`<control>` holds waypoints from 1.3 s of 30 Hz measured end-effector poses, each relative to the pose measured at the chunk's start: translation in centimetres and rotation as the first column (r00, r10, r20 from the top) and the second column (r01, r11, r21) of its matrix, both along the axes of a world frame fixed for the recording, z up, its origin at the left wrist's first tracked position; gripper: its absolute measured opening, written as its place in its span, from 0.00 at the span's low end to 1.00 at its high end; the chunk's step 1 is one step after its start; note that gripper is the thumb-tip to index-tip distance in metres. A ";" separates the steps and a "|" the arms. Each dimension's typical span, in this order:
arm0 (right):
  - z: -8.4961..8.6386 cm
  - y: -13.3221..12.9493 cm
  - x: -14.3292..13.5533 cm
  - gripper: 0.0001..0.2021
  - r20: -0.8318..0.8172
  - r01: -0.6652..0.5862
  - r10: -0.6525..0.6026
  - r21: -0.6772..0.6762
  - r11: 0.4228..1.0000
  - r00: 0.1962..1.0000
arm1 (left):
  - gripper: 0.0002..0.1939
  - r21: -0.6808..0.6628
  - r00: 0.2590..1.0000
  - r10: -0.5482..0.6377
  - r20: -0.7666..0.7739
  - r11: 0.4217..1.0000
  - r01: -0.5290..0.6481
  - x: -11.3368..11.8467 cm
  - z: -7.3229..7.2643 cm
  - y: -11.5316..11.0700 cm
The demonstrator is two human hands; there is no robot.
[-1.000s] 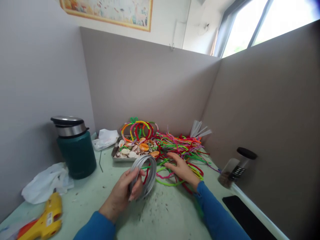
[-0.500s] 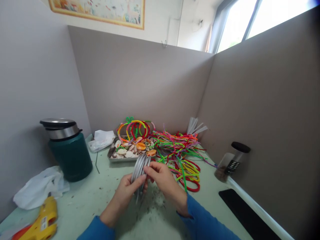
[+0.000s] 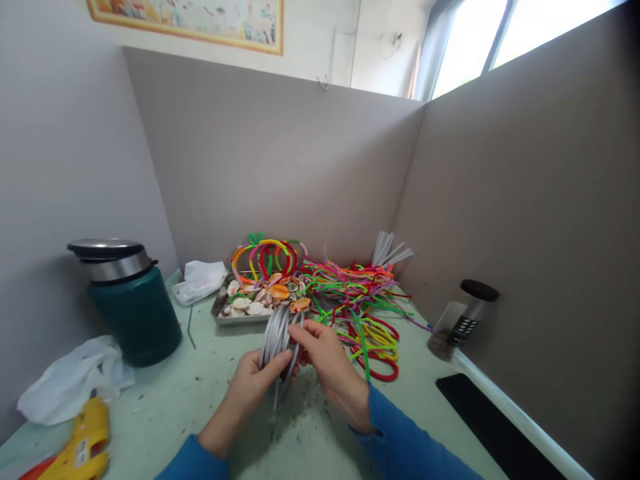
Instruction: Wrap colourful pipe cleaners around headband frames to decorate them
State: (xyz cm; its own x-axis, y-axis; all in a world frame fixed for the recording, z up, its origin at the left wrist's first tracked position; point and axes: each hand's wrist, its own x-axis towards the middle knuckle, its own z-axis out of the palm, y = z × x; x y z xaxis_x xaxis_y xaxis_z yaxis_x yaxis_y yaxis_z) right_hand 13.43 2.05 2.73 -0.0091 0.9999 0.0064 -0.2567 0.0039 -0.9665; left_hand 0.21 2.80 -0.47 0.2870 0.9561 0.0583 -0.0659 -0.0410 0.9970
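Note:
A bundle of thin silvery-grey hoops (image 3: pixel 274 339) is held upright over the table, in front of a metal tray. My left hand (image 3: pixel 255 379) is closed round the bundle's lower left side, its thumb pressing across the hoops. At the right side of the bundle, my right hand (image 3: pixel 323 357) pinches a grey hoop between thumb and fingers. A small gap separates that hoop from the others. A thin strand hangs below the bundle. The lower fingers of both hands are partly hidden.
Behind my hands are a metal tray (image 3: pixel 243 321) of shells, coloured hoops (image 3: pixel 270 243) and a pile of fuzzy stems (image 3: pixel 350 283). Leftward stand a teal flask (image 3: pixel 135 313), white cloth (image 3: pixel 75 380) and yellow glue gun (image 3: pixel 85 440). A clear jar (image 3: pixel 463 323) and black strip (image 3: pixel 493 423) lie right.
My right hand has drawn one hoop slightly to the right, away from the bundle. The camera view has shifted a little, moving the surroundings slightly left in the picture.

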 end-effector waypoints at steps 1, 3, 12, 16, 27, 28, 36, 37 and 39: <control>-0.1 0.1 0.1 0.11 -0.010 0.021 -0.021 -0.011 1.000 1.000 | 0.19 -0.016 1.000 0.027 0.002 1.000 -0.027 0.1 0.0 0.0; -0.1 0.2 0.3 0.10 -0.025 0.066 -0.066 -0.023 0.998 0.997 | 0.19 -0.057 0.996 0.082 0.033 0.995 -0.080 0.1 0.1 0.0; -0.5 0.5 0.7 0.16 -0.332 -0.283 0.236 -0.101 0.954 0.913 | 0.17 -0.047 0.991 -0.051 0.120 0.997 0.057 -0.3 -0.1 0.3; -0.9 0.4 0.4 0.18 -0.276 -0.323 0.291 -0.077 0.943 0.916 | 0.19 0.032 0.993 -0.120 0.022 0.992 0.119 -0.1 -0.6 0.3; -0.3 0.3 0.2 0.10 -0.328 -0.097 0.044 -0.146 0.984 0.944 | 0.18 0.017 0.999 -0.043 -0.007 0.999 0.043 0.1 0.9 -0.1; -0.4 0.4 0.3 0.08 -0.325 -0.071 0.017 -0.155 0.985 0.945 | 0.17 0.016 1.000 -0.014 -0.009 1.000 0.015 0.1 1.0 -0.2; -0.5 0.4 0.3 0.14 -0.314 -0.137 0.080 -0.163 0.977 0.946 | 0.22 0.081 0.998 -0.028 -0.059 0.996 0.033 0.2 0.3 -0.1; -0.5 0.3 0.3 0.16 -0.314 -0.140 0.083 -0.166 0.976 0.946 | 0.22 0.076 0.997 -0.034 -0.075 0.996 0.039 0.4 0.2 -0.1; -0.6 0.2 0.1 0.18 -0.302 -0.123 0.068 -0.168 0.978 0.951 | 0.23 0.062 0.994 -0.041 -0.105 0.997 0.048 0.6 0.2 -0.2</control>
